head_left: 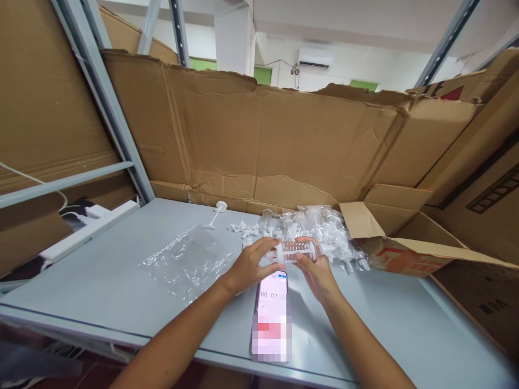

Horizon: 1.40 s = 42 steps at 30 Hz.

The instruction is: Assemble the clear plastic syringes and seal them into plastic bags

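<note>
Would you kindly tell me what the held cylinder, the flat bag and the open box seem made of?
Held cylinder: probably clear, glossy plastic; it is see-through, though glass isn't ruled out.
Flat bag: thin, shiny plastic film, judging by its creases and glints.
Open box: matt brown cardboard, as its folded flaps suggest.

Likely workshop or storeroom: metal shelf frame (107, 108) at 10 o'clock, cardboard wall (284, 140) at 12, open carton (405, 260) at 4.
</note>
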Each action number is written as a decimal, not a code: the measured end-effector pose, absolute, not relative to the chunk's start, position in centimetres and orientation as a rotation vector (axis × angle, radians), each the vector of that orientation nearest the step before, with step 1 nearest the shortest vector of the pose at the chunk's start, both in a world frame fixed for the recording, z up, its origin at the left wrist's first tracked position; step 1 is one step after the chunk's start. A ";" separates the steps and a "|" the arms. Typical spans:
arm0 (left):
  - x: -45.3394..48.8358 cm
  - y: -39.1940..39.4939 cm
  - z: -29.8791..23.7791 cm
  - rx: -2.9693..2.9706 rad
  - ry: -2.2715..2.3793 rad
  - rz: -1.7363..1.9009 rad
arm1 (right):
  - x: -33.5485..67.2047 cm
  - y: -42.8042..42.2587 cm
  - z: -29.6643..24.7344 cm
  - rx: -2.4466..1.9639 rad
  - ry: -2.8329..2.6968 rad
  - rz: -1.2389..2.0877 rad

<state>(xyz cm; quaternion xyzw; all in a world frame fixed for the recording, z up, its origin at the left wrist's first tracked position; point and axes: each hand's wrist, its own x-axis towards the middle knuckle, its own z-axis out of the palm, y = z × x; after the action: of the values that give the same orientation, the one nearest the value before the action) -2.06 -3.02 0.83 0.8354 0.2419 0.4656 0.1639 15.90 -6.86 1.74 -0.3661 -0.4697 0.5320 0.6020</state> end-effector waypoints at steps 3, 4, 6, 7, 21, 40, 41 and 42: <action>-1.8 -3.2 0.6 2.481 0.659 1.380 | 15.7 -6.8 1.6 -0.861 -1.007 1.270; -1.6 -3.3 0.6 2.507 0.649 1.407 | 15.6 -6.7 1.5 -0.870 -0.968 1.289; -1.1 -3.8 0.8 2.515 0.643 1.464 | 15.4 -6.5 1.2 -0.870 -0.910 1.333; -0.9 -4.0 1.0 2.491 0.646 1.482 | 15.4 -6.4 1.1 -0.855 -0.902 1.353; 1.0 -4.5 0.6 1.632 0.564 1.192 | 13.9 -7.4 1.6 -0.789 -1.228 1.254; -8.8 -4.5 3.3 2.391 1.809 0.561 | 17.9 -5.7 1.9 -1.328 -1.468 0.878; -9.5 -4.9 3.0 2.380 1.874 0.461 | 18.0 -5.7 1.8 -1.360 -1.478 0.832; -10.2 -5.4 2.6 2.361 1.929 0.379 | 18.1 -5.7 1.6 -1.389 -1.477 0.797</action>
<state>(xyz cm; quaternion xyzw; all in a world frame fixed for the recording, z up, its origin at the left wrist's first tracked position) -10.20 -5.44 2.56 0.7680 0.6275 0.1233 0.0345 18.09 -5.72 1.63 -0.5649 -0.6009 0.3242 0.4633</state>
